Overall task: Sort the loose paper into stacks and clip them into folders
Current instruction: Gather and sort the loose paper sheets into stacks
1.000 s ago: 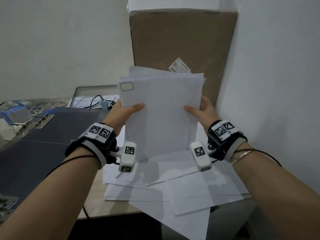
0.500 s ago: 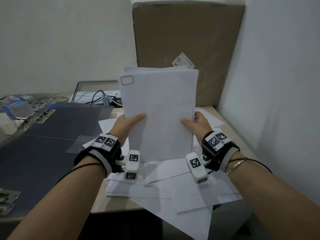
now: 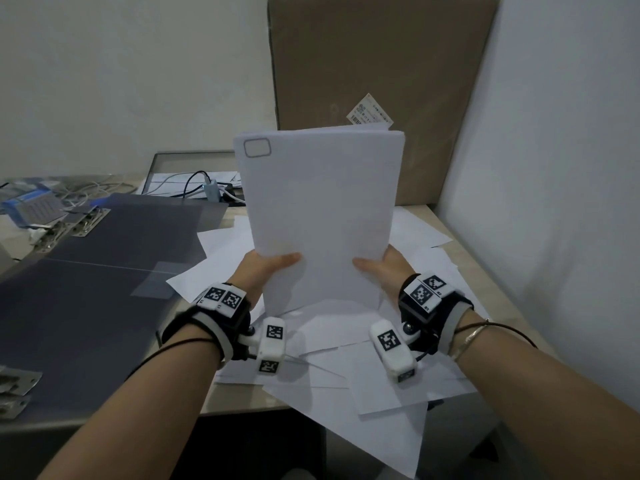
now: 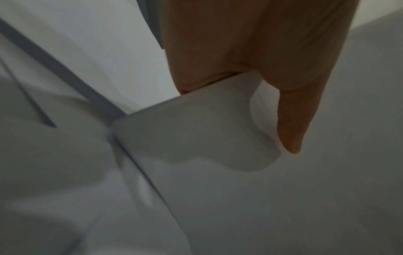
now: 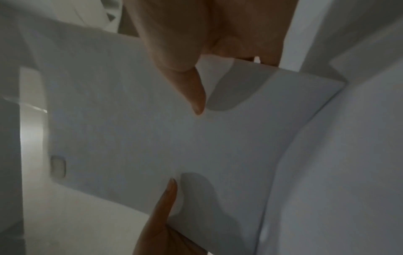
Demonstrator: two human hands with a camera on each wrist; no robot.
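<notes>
A stack of white paper (image 3: 320, 209) stands upright on its lower edge on the loose sheets (image 3: 332, 355), its edges nearly flush. My left hand (image 3: 265, 268) grips its lower left side, thumb across the front sheet. My right hand (image 3: 382, 268) grips the lower right side the same way. A small rounded rectangle is printed at the stack's top left corner. The left wrist view shows my left hand (image 4: 250, 69) with its thumb on the stack (image 4: 283, 189). In the right wrist view both thumbs press the stack (image 5: 152, 134), my right hand (image 5: 196, 57) at the top. An open dark folder (image 3: 93, 282) lies on the left.
A tall cardboard box (image 3: 377, 81) leans on the wall behind the stack. Metal clips (image 3: 65, 226) lie at the folder's far left, more clips (image 3: 14, 389) at the near left edge. Cables and a blue box (image 3: 27, 206) sit at the back left. The wall is close on the right.
The fanned sheets have been squared up into an even stack. Both hands have slid down from the stack's middle to its lower part, and the stack has dropped onto the loose sheets.
</notes>
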